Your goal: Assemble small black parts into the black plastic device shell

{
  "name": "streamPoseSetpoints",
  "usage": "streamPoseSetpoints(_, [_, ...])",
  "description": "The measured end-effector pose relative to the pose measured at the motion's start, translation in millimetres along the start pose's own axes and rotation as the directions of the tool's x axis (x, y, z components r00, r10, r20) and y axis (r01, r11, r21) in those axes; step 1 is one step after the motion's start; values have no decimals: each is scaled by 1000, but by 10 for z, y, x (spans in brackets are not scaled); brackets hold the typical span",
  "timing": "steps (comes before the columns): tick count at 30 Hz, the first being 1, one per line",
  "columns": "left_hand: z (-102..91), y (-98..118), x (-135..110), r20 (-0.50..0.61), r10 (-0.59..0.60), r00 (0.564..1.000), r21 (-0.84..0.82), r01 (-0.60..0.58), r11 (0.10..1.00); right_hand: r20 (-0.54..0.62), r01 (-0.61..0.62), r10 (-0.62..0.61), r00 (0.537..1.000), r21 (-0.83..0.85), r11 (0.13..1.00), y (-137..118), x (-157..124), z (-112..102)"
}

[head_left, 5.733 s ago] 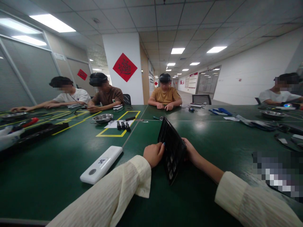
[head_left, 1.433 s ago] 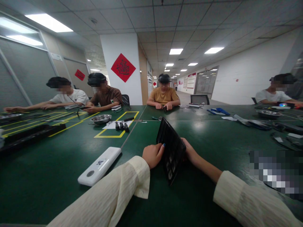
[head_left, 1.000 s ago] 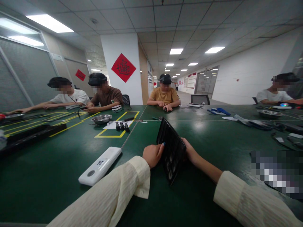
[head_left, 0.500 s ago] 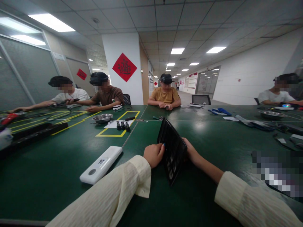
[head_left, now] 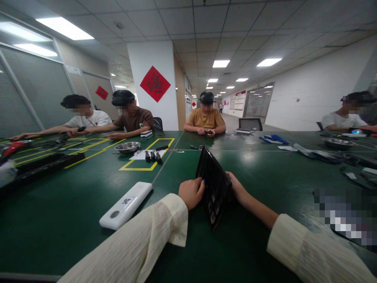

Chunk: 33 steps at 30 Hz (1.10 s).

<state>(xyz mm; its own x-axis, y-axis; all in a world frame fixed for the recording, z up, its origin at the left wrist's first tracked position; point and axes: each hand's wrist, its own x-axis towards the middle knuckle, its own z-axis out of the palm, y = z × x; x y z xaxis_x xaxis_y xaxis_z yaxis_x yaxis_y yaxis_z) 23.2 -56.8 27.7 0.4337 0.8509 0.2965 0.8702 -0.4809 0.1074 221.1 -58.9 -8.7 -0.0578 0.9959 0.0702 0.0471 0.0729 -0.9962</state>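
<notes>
Tablet (head_left: 214,192) tilted; left hand (head_left: 191,193) (curled) touching it; right hand (head_left: 237,189) gripping it.

Grey drop ceiling (head_left: 250,23) in big square tiles, with bright white rectangular panel lights (head_left: 65,28). There's a chunky white pillar (head_left: 150,55) with a red diamond-shaped sign (head_left: 155,83) on it, grey slatted partition (head_left: 35,82) off left, plain white wall (head_left: 309,78) right, dark mesh-back chair (head_left: 250,123) past the glossy green table (head_left: 265,181).

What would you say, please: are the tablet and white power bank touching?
Apart: the head view shows the left hand and green tabletop between tablet and power bank.
</notes>
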Motion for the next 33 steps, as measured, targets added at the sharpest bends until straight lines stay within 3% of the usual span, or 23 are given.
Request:
streamPoseSetpoints(9, [14, -13, 7, -6, -2, 1000, -25, 2, 1000, -5, -3, 3, 1000, -5, 1000, -99, -66, 31])
streamPoseSetpoints(33, [0, -4, 8, 1, -18, 1000, -5, 18, 1000, -6, 13, -13, 1000, -13, 1000, -17, -24, 5])
